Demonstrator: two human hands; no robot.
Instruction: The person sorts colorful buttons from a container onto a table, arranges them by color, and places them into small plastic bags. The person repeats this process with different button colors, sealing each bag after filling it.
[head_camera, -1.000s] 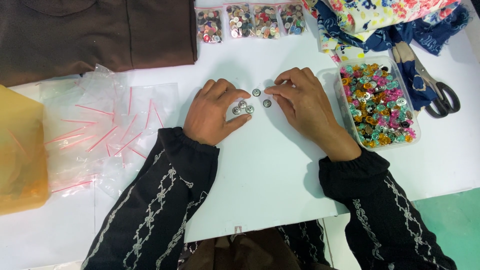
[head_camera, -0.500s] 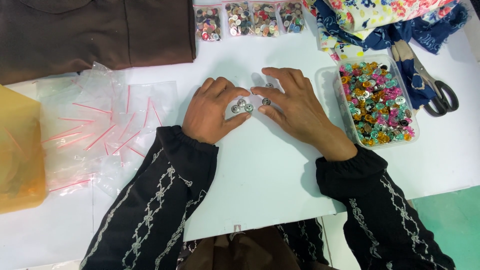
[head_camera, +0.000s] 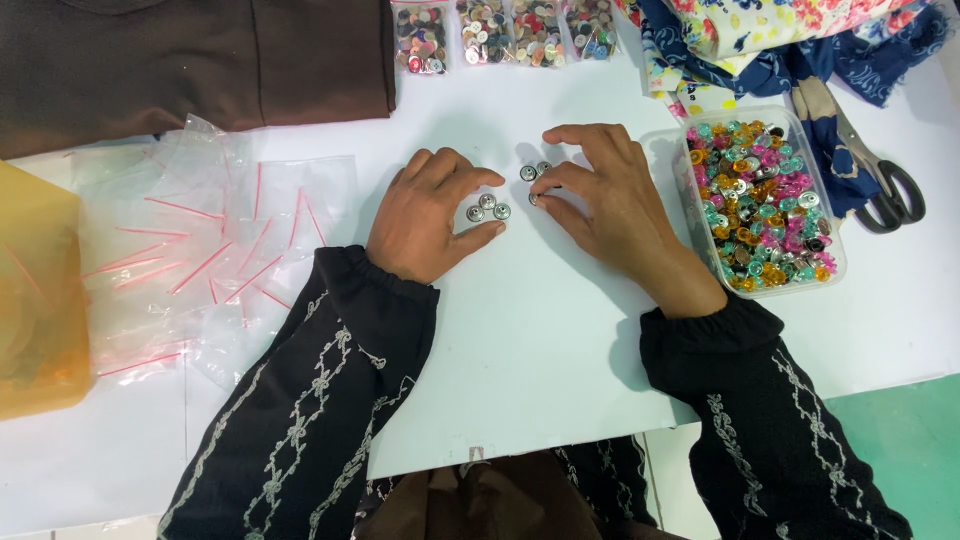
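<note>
hands at work on a white counter (head_camera: 560, 330), seen from above at mid-frame. left hand (head_camera: 430, 215) rests palm down, thumb and forefinger curled loosely around three small silver buttons (head_camera: 487, 209) lying on the counter; its grip is open, cupping but not pinching them. right hand (head_camera: 610, 205), just right of centre, has its fingertips pressed together on a second cluster of silver buttons (head_camera: 534, 175), its grip closed on one of them against the counter. the two clusters lie near each other between the hands. both arms wear black sleeves with pale stitching.

to the right, a clear tub (head_camera: 835, 270) full of coloured buttons, then scissors (head_camera: 880, 180) on blue floral cloth (head_camera: 700, 40) at upper right. four small button bags (head_camera: 505, 30) line the top centre. brown cloth (head_camera: 190, 60) fills the upper left; clear zip bags (head_camera: 190, 260) with red strips lie at left, beside an orange bag (head_camera: 35, 300).
</note>
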